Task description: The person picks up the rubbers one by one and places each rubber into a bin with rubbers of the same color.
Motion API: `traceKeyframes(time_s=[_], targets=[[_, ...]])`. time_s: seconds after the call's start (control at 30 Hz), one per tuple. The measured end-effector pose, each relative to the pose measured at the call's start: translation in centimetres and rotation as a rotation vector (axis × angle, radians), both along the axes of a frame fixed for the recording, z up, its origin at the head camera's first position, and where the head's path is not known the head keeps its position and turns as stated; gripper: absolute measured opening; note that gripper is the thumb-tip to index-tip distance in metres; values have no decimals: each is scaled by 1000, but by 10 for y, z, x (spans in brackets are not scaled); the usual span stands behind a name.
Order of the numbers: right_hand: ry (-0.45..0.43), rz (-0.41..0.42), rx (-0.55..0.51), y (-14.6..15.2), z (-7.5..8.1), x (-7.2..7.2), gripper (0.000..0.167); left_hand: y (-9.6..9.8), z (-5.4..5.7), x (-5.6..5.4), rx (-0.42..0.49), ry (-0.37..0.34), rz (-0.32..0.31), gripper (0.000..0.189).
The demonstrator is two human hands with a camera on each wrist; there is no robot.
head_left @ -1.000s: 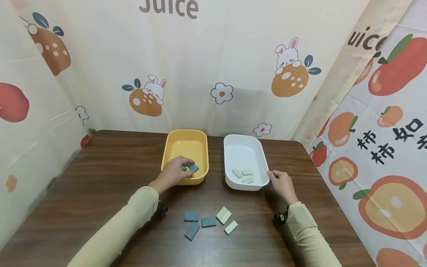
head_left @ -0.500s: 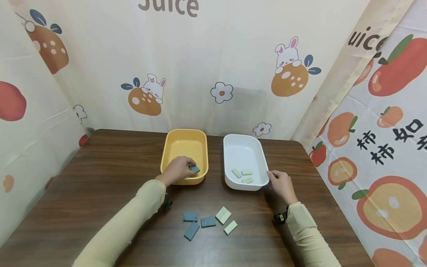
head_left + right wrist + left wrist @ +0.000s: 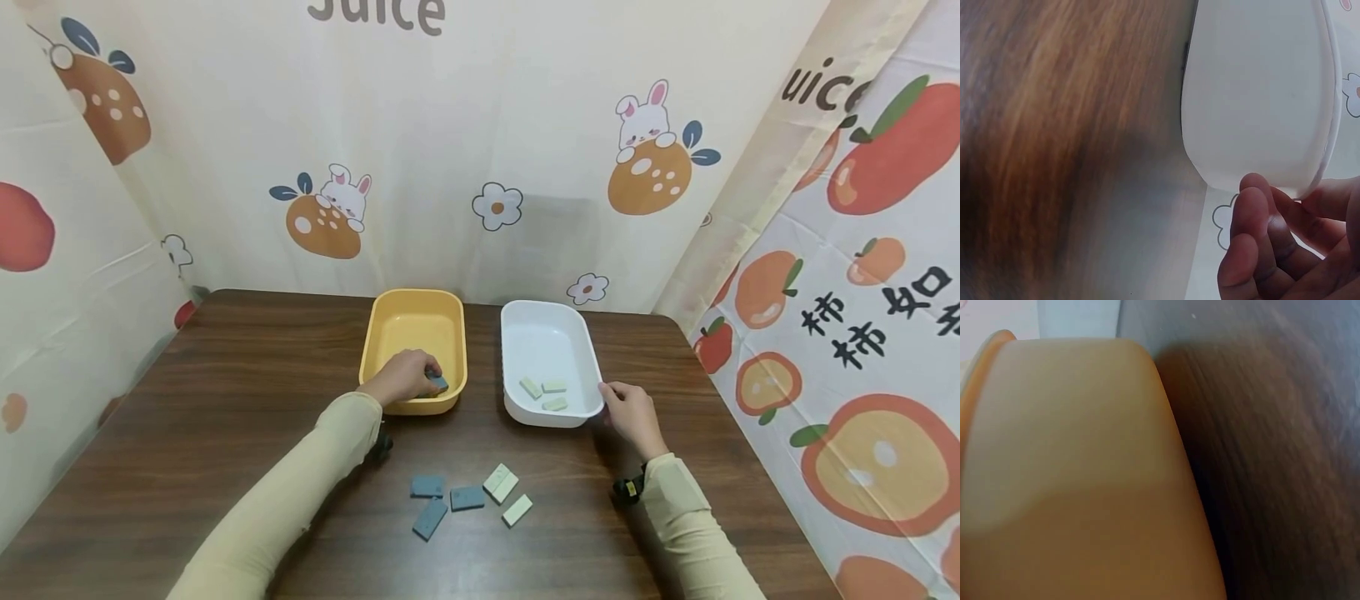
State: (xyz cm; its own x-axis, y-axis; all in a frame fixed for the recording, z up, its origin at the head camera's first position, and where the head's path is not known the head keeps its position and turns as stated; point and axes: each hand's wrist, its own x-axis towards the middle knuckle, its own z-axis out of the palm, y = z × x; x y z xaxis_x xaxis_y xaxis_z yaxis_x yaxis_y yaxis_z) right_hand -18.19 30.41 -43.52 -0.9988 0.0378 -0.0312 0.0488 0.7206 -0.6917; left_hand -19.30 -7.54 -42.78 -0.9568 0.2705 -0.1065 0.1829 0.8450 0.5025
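Observation:
Inside the near end of a yellow plastic bin [image 3: 412,308], my left hand [image 3: 401,377] has its thumb and fingers curled about a blue-grey rectangular block [image 3: 440,383]. Its fingers partly cover that block and the bin floor beneath. In the left wrist view only the outer wall of the yellow bin [image 3: 1079,437] shows, without the hand. My right hand [image 3: 633,417] pinches the near right rim of a white plastic bin [image 3: 543,333] between thumb and fingers; the right wrist view shows this grip too. Pale green blocks [image 3: 554,387] lie in the white bin.
Several blue-grey blocks [image 3: 467,498] lie on the brown wooden table [image 3: 300,333] in front of the bins. Beside them are pale green blocks [image 3: 517,510]. A printed curtain [image 3: 450,125] hangs behind the table, with printed cloth at both sides.
My left hand has shifted slightly right inside the yellow bin, and the block at its fingertips has moved with it. The right hand stays on the white rim.

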Motion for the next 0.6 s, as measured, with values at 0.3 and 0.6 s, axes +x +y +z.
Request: traceKeyframes(time_s=[0.3,0.6], targets=[[10,-2,-2,-1,-2,0,36,-1,-3,-1,-12,38,-35,17],[16,-9,-8,0,-2,0,37,-2,8,4,-16,116,-14,20]])
